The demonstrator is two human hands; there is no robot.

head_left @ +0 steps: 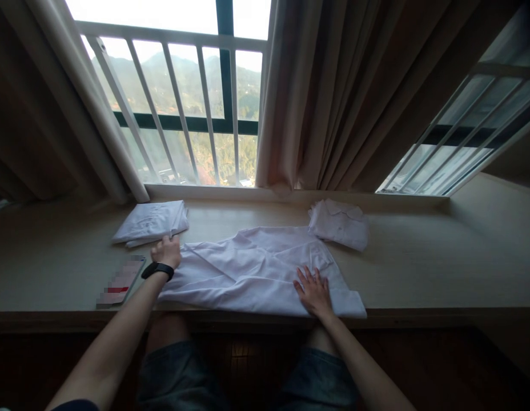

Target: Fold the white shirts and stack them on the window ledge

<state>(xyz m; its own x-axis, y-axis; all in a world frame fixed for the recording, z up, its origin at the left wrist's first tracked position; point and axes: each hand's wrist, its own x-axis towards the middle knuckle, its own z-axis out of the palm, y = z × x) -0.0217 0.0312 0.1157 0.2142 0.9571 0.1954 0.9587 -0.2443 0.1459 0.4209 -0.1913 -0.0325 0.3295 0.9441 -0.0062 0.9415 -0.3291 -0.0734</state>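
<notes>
A white shirt (252, 268) lies spread across the wooden ledge, folded lengthwise, with soft creases over its surface. At its left end my left hand (166, 252), with a black band on the wrist, is closed on the cloth's edge; its fingertips are partly hidden. My right hand (313, 290) rests flat on the right part of the shirt, fingers spread. Behind my left hand is a folded white garment (151, 221). Another folded white shirt (338, 224), its collar seemingly on top, touches the spread shirt's far right edge.
A phone-like flat object (121, 281), partly pixelated, lies left of my left wrist. The ledge (419, 268) runs along a barred window (183, 108), with curtains (325, 97) hanging down to it. My knees are against its front edge.
</notes>
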